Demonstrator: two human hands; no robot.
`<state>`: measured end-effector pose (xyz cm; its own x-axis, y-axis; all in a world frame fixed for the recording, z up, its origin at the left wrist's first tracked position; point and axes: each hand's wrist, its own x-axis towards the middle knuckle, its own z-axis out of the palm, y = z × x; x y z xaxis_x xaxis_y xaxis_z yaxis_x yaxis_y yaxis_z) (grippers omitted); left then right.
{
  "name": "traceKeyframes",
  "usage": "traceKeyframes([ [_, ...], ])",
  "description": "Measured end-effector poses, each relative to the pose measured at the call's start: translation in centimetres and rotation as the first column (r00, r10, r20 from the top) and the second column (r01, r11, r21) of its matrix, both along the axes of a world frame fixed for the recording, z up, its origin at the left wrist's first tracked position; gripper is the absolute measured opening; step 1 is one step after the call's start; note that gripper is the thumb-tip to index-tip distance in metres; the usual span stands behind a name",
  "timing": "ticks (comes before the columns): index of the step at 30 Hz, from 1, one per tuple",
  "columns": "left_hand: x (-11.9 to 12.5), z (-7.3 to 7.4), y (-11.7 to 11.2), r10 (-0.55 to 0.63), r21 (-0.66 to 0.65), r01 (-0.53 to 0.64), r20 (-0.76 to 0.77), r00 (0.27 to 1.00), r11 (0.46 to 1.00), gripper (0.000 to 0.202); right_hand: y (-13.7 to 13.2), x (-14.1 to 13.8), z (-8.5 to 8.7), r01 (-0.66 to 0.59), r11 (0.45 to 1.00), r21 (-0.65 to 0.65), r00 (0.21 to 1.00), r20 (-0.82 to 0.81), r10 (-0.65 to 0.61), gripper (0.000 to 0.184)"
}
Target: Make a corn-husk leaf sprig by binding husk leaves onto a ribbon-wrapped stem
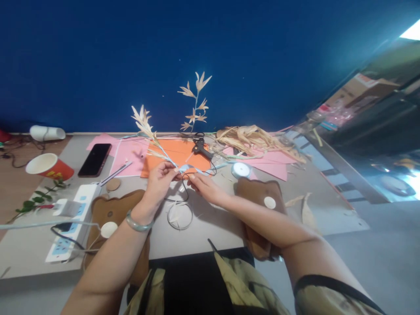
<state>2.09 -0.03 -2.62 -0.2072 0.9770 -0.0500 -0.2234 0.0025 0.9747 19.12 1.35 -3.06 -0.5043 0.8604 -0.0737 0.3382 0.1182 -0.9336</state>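
Observation:
My left hand pinches the pale blue stem of a dried-husk flower sprig, which leans up and to the left. A light blue ribbon runs from this stem to the right, and the closed fingers of my right hand grip it near the stem. Its roll lies on the table beyond my right hand. Behind my hands, a black glue gun rests on orange paper. Another husk flower sprig stands against the blue wall.
Dried husk strips are heaped at the back right. A wire coil lies in front of me between two brown pads. To the left are a power strip, a phone and a paper cup.

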Motion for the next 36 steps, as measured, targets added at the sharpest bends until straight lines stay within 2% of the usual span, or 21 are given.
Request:
traceKeyframes([
  [4, -0.05, -0.13, -0.08, -0.017, 0.006, 0.017, -0.016, 1.0, 1.0, 0.03, 0.12, -0.06, -0.18, -0.009, 0.984, 0.176, 0.999, 0.052, -0.001, 0.044],
  [8, -0.05, -0.13, -0.1, -0.031, 0.009, 0.031, -0.019, 0.999, 0.999, 0.03, 0.19, -0.05, -0.31, -0.024, 0.97, 0.243, 0.997, 0.073, 0.007, 0.04],
  [23, 0.12, -0.2, -0.2, -0.046, 0.013, 0.046, -0.001, 0.999, 0.999, 0.03, 0.11, -0.16, -0.05, -0.023, 0.95, 0.311, 0.996, 0.086, -0.004, 0.033],
  [36, 0.45, 0.39, -0.52, -0.009, 0.033, 0.009, 0.004, 1.0, 0.999, 0.028, 0.08, -0.39, -0.23, 0.024, 0.963, 0.27, 1.0, -0.011, -0.022, 0.032],
])
